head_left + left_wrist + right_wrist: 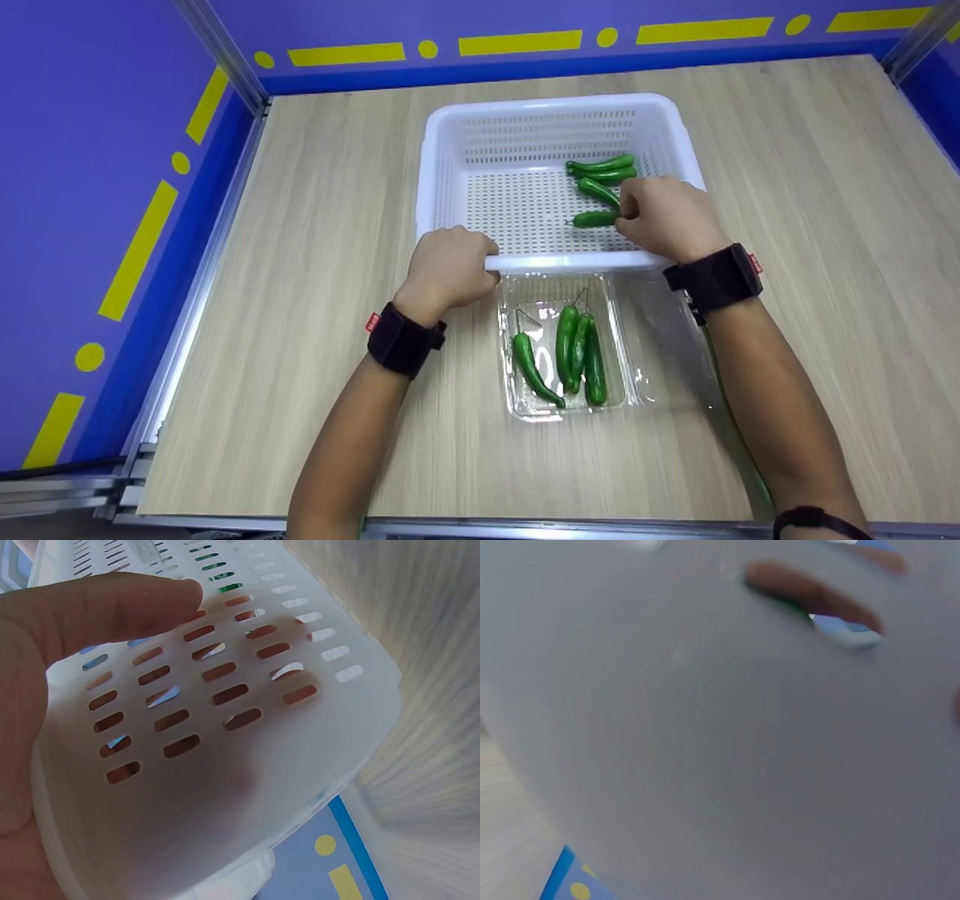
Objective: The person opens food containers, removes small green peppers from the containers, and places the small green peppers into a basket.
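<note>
A white slotted basket (pixel 457 142) stands mid-table. My left hand (pixel 454 264) grips its near rim at the left corner; in the left wrist view the thumb (pixel 90 607) lies on the basket wall (pixel 300 735) and fingers show through the slots. My right hand (pixel 626 217) reaches inside the basket and pinches a green chili pepper (pixel 592 220). More green peppers (pixel 600 163) lie behind it near the right wall. In front of the basket, a clear plastic tray (pixel 525 409) holds several green peppers (pixel 566 341). The right wrist view is a blur of white basket wall (pixel 705 727).
The tray's clear lid (pixel 667 352) lies open to the right, under my right forearm. The wooden table (pixel 300 300) is bordered by blue walls with yellow marks (pixel 135 247) and a metal rail (pixel 195 300) on the left.
</note>
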### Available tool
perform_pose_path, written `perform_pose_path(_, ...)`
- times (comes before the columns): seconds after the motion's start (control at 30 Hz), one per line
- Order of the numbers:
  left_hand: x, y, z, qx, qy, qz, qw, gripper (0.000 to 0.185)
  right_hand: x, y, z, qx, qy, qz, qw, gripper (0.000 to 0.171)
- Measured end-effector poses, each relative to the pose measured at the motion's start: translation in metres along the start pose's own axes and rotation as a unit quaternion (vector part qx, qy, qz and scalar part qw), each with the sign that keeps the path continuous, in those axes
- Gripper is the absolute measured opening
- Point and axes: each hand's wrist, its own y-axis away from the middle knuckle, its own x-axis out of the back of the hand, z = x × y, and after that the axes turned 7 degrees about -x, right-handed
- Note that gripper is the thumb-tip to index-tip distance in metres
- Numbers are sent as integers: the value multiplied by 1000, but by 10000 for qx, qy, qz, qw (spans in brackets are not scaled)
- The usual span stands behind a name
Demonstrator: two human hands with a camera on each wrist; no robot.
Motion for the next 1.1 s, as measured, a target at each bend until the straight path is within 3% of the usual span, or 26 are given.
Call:
perform_pose_path(0.33,-2,-1,3,-58,122,-11,9999,19,11,1,3,-2,23,22,10000,9)
perform_pose_path(0.8,2,-1,1,78,154,36,9998,13,22,-2,0,203,110,-612,9979,10)
perform_pose_path(1.1,5,-1,2,168,100,-58,9998,14,29,4,1,281,0,-632,9976,13)
